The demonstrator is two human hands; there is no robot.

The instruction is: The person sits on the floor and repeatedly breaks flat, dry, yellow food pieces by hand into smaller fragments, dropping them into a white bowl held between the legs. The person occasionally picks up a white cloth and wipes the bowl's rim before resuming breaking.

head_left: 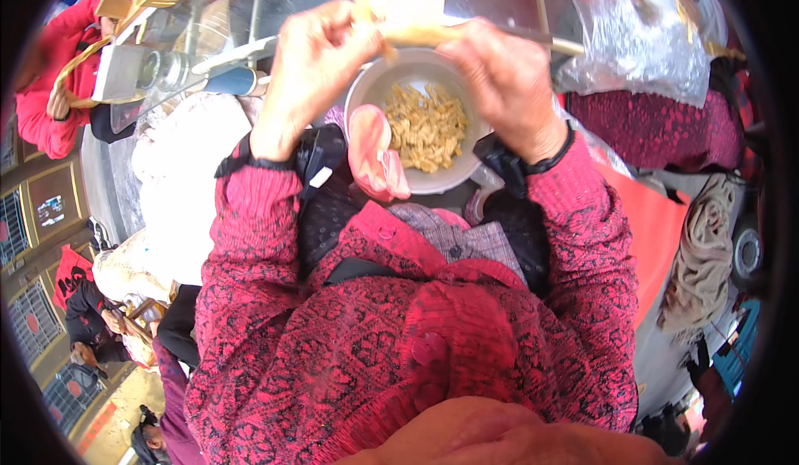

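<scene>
While both hands pinch the pale yellow strip [408, 34] right above the round grey metal bowl [366, 90], left hand [320, 57] and right hand [499, 74] should grip tight so bits drop into the bowl.

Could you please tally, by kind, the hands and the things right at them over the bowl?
Hands: 2, left hand and right hand
Metal bowls: 1, bowl holding pale yellow pieces
Flat tan strips held between the hands: 1, strip
Pink cloths at the bowl's rim: 1, cloth
Total: 5

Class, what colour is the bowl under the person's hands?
The bowl is grey-white, seen in the head view.
</scene>
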